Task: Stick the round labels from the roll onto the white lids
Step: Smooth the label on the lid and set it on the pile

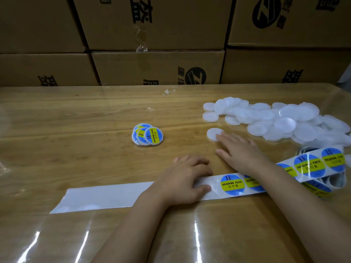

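Head view shows your left hand lying on the backing strip near the front edge of the table, fingers loosely bent and pressing the paper flat, thumb just beside the first round label; nothing is pinched. Your right hand reaches forward with straight, spread fingers, and its fingertips touch the near rim of a single white lid that lies apart from the pile of white lids heaped toward the far right corner. The roll curls loosely at the right edge, its strip passing under your right forearm. A small stack of labelled lids sits near the middle of the table, well apart from both hands. The lids look thin, light and smooth, and the table wears a glossy clear sheet, so I judge the single lid will skate rather than lift if you press it from above; drag it toward you with flat fingertips, then take it by its rim. The round label is likely flimsy and tacky: lift it by one edge with the backing strip pinned, and touch as little adhesive as you can. Cardboard boxes stand stacked behind the far edge
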